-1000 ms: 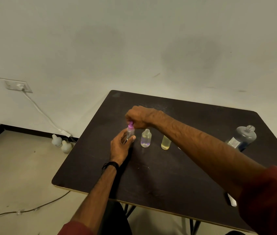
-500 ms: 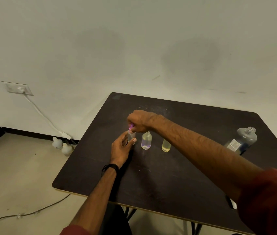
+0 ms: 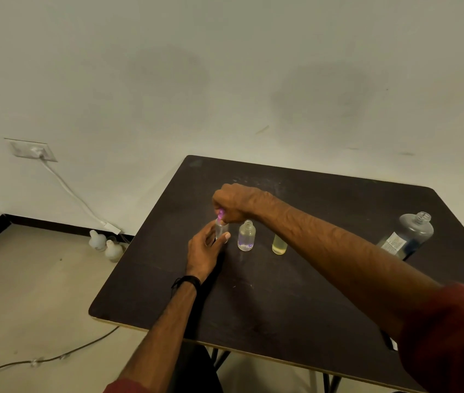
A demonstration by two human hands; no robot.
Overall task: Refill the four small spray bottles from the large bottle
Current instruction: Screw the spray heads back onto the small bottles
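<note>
step: capping/uncapping, can't tell which | your left hand (image 3: pixel 205 248) grips leftmost small bottle (image 3: pixel 221 229) on table (image 3: pixel 296 293) | right hand (image 3: pixel 235 201) pinches pink cap (image 3: pixel 220 214) on its neck | two open bottles (image 3: pixel 246 236) beside | large bottle (image 3: pixel 408 236) far right, uncapped | next: twist cap, hold bottle upright

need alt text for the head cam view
The right hand grips a pink cap atop a small bottle held by the left hand on a dark table; a large uncapped bottle stands far right.
</note>
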